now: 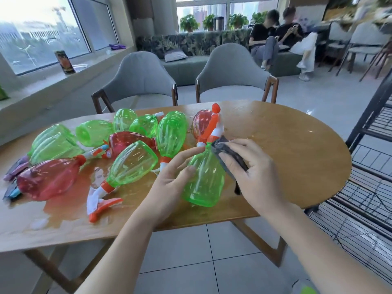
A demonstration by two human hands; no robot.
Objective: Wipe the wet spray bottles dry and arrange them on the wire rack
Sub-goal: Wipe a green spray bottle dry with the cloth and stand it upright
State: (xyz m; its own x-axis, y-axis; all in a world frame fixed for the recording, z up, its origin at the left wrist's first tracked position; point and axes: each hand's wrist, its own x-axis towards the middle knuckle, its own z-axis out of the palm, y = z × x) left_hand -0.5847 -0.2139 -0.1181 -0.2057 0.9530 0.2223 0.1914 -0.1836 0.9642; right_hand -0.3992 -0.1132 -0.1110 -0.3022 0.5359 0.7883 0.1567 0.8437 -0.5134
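A bright lounge with big windows holds a rounded wooden surface, wet in patches on its left half. The left hand grips a green spray bottle held just above the near edge, its fingers curled around the bottle's shoulder, while the right hand presses a dark cloth against the neck, fingers nearly straight over the fabric. The bottle looks light, thin-walled and slick with water, so the ribbed body or the narrow neck seems the surest hold. More bottles lie heaped to the left; the right side is bare, and the wire rack stands just beyond that edge.
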